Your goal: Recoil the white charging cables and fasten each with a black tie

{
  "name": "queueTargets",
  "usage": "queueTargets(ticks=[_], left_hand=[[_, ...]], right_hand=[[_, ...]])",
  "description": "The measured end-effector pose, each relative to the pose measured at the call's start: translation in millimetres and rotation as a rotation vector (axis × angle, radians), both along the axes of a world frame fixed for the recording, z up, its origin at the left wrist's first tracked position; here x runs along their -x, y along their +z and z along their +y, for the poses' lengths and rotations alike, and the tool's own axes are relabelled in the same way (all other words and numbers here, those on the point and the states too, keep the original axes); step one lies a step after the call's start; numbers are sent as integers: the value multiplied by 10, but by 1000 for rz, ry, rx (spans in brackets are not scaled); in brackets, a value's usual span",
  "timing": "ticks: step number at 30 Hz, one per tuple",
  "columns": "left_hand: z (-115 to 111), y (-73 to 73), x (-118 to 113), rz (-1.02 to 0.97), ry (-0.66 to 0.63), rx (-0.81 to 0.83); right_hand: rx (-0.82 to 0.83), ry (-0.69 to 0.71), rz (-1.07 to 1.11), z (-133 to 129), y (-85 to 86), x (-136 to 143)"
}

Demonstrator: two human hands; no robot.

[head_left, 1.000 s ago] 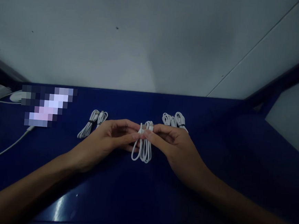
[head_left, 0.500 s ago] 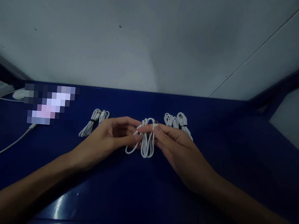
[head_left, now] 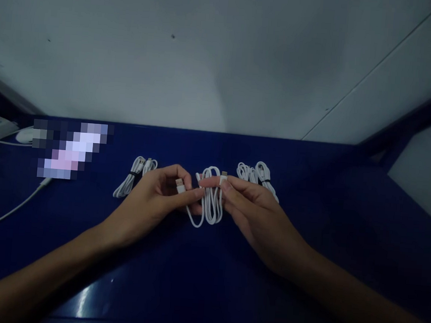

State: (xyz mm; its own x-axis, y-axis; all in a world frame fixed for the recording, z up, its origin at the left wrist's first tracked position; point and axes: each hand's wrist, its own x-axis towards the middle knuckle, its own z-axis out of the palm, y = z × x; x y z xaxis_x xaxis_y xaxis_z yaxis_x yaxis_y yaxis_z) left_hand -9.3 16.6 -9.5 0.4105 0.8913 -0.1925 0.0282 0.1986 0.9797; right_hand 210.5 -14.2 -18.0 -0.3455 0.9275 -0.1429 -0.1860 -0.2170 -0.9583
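Observation:
Between my two hands is a white USB cable, gathered in several loops above the blue table. My left hand pinches the left side of the loops between thumb and fingers. One end of the cable, a USB plug, sticks up by that hand, with a loose stretch of cord hanging below it. My right hand grips the other end with thumb and index finger, and its small metal-tipped connector points upward. The index fingertip reaches left across the loops.
Bundled white cables with dark ties lie behind my hands, a left group and a right group. At the far left, a pixelated bright object has a white cord attached. A pale wall rises behind the blue table.
The USB plug at my left hand has come into view, standing up left of the loops. The loose cord beneath hangs lower, and the loops have spread slightly. My right hand has barely moved.

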Motion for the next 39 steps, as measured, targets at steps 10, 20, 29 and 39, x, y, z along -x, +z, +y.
queueTargets(ticks=[10, 20, 29, 39], left_hand=[[24, -39, 40, -75, 3, 1], [-28, 85, -2, 9, 117, -71], [-36, 42, -12, 52, 160, -138], [-78, 77, -44, -17, 63, -103]], right_hand=[[14, -100, 71, 36, -29, 10], [63, -84, 189, 33, -44, 23], [92, -45, 157, 28, -26, 13], [22, -78, 12, 38, -39, -6]])
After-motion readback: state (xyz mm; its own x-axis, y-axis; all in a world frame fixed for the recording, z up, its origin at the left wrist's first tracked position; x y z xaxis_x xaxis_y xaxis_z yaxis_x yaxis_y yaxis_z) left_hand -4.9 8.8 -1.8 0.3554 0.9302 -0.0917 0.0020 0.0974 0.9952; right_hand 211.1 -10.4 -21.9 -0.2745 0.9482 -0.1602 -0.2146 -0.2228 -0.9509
